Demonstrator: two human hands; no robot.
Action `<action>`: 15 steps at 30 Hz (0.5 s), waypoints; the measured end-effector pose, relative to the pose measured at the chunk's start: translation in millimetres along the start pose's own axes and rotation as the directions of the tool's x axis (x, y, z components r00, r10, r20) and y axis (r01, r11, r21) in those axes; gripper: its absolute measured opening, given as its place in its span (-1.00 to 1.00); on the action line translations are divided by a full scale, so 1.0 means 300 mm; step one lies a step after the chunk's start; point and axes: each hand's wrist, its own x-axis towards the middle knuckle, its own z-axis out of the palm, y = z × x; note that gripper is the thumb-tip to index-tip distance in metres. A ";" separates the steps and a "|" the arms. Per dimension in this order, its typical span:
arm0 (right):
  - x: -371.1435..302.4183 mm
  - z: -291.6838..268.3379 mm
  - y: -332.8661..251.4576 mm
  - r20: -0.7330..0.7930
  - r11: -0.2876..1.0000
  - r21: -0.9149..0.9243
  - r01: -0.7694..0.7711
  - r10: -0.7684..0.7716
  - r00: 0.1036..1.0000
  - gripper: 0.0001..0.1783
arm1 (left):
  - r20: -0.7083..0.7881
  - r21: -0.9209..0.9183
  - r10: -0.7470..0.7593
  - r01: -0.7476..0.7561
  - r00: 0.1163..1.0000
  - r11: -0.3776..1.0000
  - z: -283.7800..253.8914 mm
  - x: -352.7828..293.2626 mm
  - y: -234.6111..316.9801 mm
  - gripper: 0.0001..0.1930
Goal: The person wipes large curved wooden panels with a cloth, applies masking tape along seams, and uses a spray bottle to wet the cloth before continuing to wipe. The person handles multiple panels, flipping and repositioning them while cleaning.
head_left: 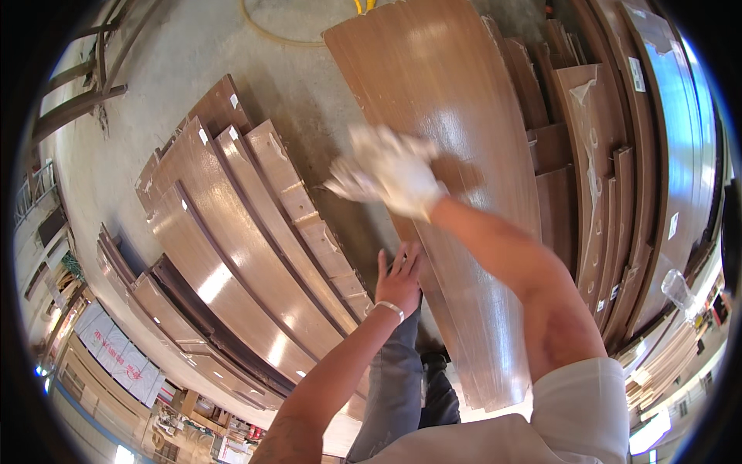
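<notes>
A long brown wood-grain panel [456, 147] with a glossy face lies just to the right of my legs. Above its left edge is my right hand [394, 170], covered in a white glove or wrapped in white cloth. Motion smears it, so I cannot tell its finger shape or whether it grips anything. My bare left hand [399, 280], with a pale band at the wrist, rests by the panel's near left edge, above my knee. Its fingers are stretched and slightly apart, and nothing shows in them.
Stacked brown panels [239, 209] with small white labels stand on the left. More upright brown boards [587, 155] crowd the right, beside a large shiny panel [680, 147]. A yellow hose [270, 35] curves over the concrete floor [178, 69] ahead. A clear plastic cup [677, 288] sits far right.
</notes>
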 end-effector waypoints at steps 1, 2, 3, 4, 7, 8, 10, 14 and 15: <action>-0.200 -0.035 -0.070 0.135 0.996 0.024 -0.082 0.078 0.988 -0.58 | 0.105 -0.022 -0.046 0.049 0.993 0.999 0.022 -0.064 -0.021 -0.33; -0.406 -0.086 -0.151 0.352 0.984 0.087 -0.156 0.116 0.929 -0.50 | 0.212 -0.042 -0.089 0.100 0.973 0.994 0.043 -0.132 -0.037 -0.37; -0.580 -0.130 -0.233 0.496 0.989 0.065 -0.131 0.082 0.864 -0.39 | 0.272 -0.090 -0.132 0.161 0.953 0.983 0.059 -0.208 -0.056 -0.39; -0.717 -0.176 -0.290 0.684 0.990 0.056 -0.130 0.057 0.727 -0.25 | 0.351 -0.117 -0.179 0.233 0.919 0.965 0.067 -0.263 -0.086 -0.42; -0.851 -0.248 -0.363 0.699 0.993 0.001 -0.115 0.082 0.710 -0.35 | 0.285 -0.092 -0.292 0.329 0.913 0.940 0.080 -0.388 -0.144 -0.49; -0.794 -0.245 -0.334 0.716 0.988 -0.024 -0.150 0.122 0.688 -0.38 | 0.228 -0.123 -0.318 0.351 0.920 0.928 0.086 -0.408 -0.156 -0.51; -0.604 -0.220 -0.225 0.597 0.965 -0.206 -0.165 0.257 0.760 -0.43 | 0.153 -0.179 -0.371 0.395 0.916 0.901 0.100 -0.389 -0.183 -0.56; -0.192 -0.166 0.066 -0.100 0.891 -0.401 -0.212 0.188 0.977 -0.52 | -0.102 -0.303 -0.305 0.263 0.947 0.916 0.080 -0.274 -0.189 -0.64; -0.179 -0.152 0.068 0.001 0.871 -0.396 -0.289 0.316 0.949 -0.52 | -0.169 -0.278 -0.233 0.181 0.958 0.943 0.059 -0.257 -0.176 -0.64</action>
